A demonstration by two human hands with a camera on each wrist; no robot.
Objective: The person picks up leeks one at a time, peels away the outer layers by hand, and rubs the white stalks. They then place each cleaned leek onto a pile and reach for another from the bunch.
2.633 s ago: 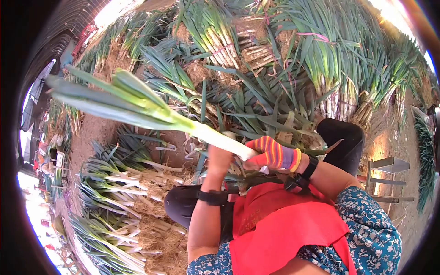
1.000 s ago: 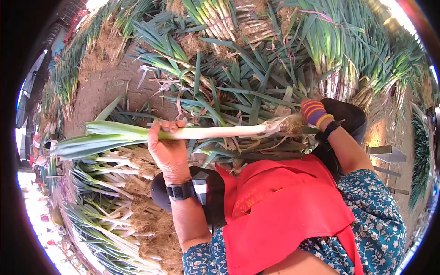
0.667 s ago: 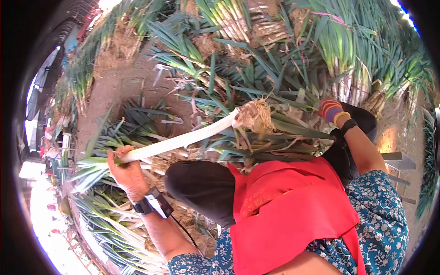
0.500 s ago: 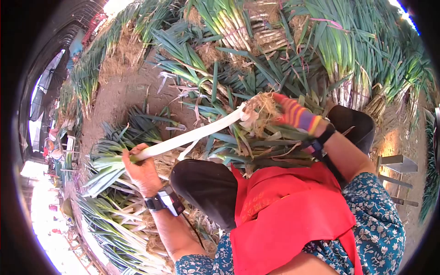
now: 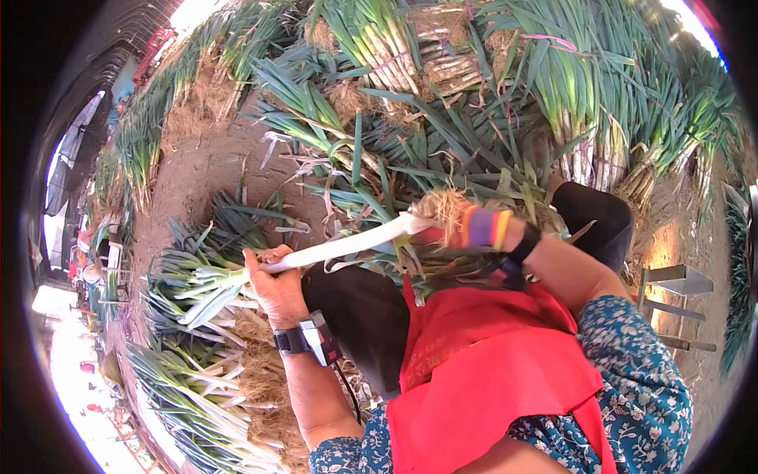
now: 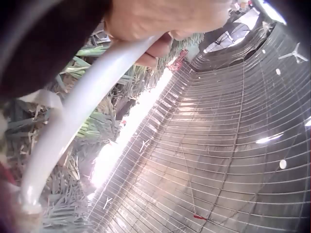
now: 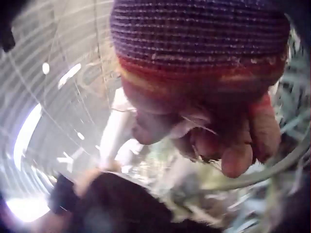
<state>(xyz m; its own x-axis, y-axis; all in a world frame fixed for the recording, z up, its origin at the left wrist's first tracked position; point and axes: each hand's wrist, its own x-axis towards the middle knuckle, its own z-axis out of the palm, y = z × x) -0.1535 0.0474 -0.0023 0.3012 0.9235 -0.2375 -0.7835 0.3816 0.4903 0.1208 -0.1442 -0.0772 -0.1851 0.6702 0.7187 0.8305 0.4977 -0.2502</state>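
Note:
A long leek (image 5: 347,246) lies slantwise in front of the person, leaves at left and a tangle of roots (image 5: 444,207) at its right end. The bare left hand (image 5: 276,288) grips it where the white stalk meets the leaves; in the left wrist view this hand (image 6: 165,22) is curled round the stalk (image 6: 80,104). At the root end, the right hand (image 5: 474,226) in a striped glove pinches the leek's base, partly behind the roots. The right wrist view shows its curled fingers (image 7: 236,158) beside the blurred white stalk (image 7: 114,128); their exact hold is partly hidden.
Loose leeks (image 5: 221,395) are piled at lower left, roots facing right. Tied bundles (image 5: 572,95) stand across the back. Leaves and scraps (image 5: 466,265) lie between the knees (image 5: 351,316). A small metal stand (image 5: 679,280) is at right, bare ground (image 5: 205,170) at left.
The right hand has come in from the right knee to the leek's root end. The left hand, first swung out left with the leek, has moved back right, and the leek lies less steeply.

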